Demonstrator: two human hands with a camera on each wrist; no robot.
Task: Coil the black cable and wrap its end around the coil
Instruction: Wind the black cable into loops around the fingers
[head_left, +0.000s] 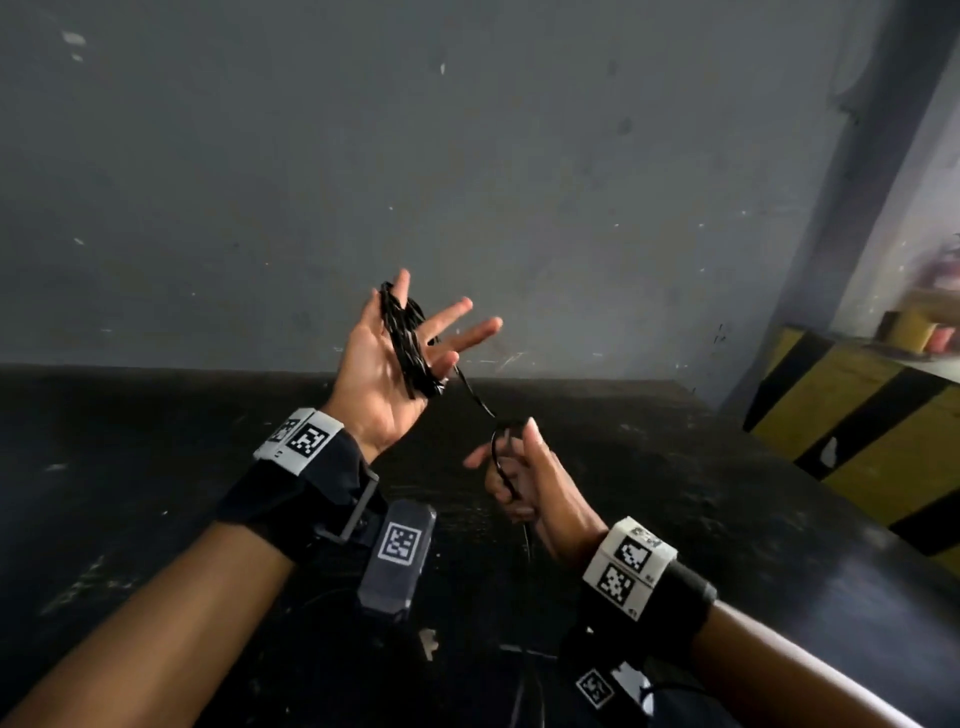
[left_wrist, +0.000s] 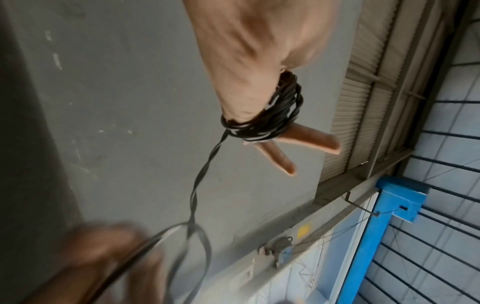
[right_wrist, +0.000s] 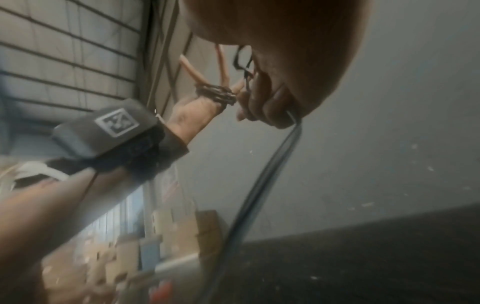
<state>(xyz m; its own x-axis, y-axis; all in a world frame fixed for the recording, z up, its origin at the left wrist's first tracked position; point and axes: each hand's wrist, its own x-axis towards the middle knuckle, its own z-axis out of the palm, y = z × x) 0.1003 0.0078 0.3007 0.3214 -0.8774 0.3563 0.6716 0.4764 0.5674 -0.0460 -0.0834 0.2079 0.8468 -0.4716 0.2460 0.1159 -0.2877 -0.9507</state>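
The black cable is wound into a coil (head_left: 410, 348) around my raised left hand (head_left: 371, 379), whose fingers are spread straight, palm toward me. In the left wrist view the coil (left_wrist: 265, 119) circles the left hand (left_wrist: 249, 61) at the base of the fingers. A twisted strand (head_left: 475, 397) runs from the coil down to my right hand (head_left: 514, 483), which grips the cable in curled fingers with a small loop above the fist. Below the right hand (right_wrist: 285, 72) the rest of the cable (right_wrist: 272, 174) hangs toward the table.
A black table (head_left: 156, 467) lies below both hands, against a grey wall (head_left: 467, 156). A yellow-and-black striped barrier (head_left: 841, 415) stands at the right. A camera unit (head_left: 397, 556) is strapped to my left wrist.
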